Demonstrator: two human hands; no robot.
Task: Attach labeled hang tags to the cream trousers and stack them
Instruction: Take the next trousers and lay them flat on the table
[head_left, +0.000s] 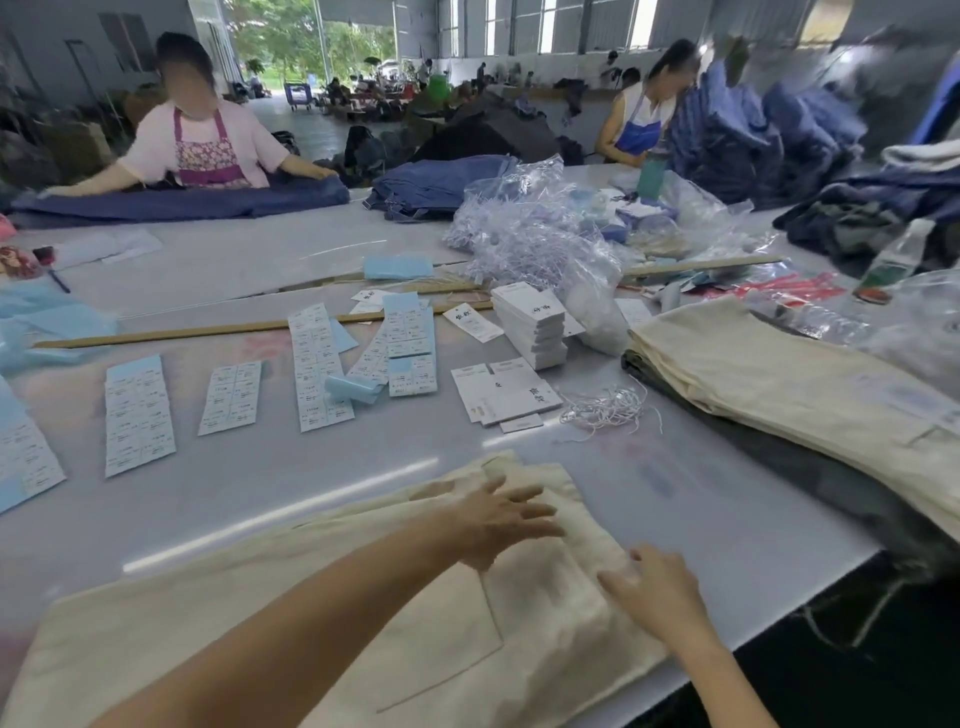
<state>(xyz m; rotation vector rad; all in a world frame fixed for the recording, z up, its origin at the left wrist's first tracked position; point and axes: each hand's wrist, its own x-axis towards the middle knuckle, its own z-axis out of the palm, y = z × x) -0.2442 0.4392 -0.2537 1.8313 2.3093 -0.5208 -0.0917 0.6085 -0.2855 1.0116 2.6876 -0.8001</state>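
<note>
Both hands flat and empty, left hand and right hand, on cream trousers at worktop's near edge; limp, light cloth, likely best pinched at waistband.

You are looking across a long pale grey table whose glossy top throws back streaks of daylight. Beyond it a big workshop hall opens out, with a smooth grey floor running to a wide open doorway where green trees show outside. Tall windows line the far right wall and let in bright light. A grey wall stands at your left.
</note>
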